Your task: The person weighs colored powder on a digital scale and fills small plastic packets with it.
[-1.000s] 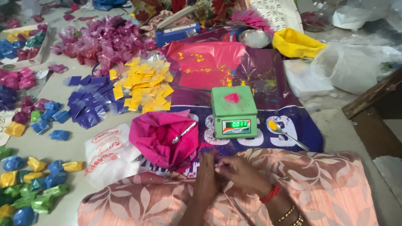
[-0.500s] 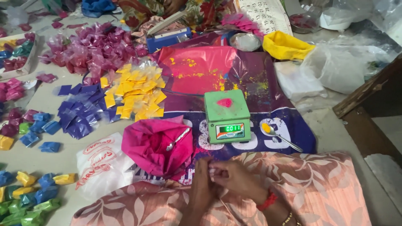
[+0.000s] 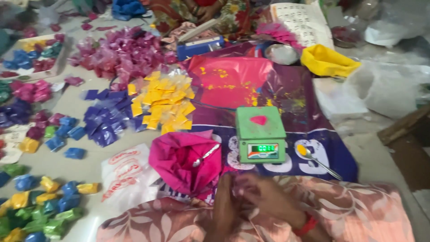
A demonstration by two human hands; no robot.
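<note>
One scale (image 3: 260, 133), two spoons (image 3: 319, 160)

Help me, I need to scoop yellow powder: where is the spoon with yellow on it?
In the head view, the spoon lies on the purple mat, just right of the green scale and beyond the right hand.

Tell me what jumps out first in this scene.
The small green weighing scale at centre, a dab of pink powder on top, sits beside an open pink powder bag with a spoon inside. Left of them lie heaps of yellow packets and purple packets.
</note>
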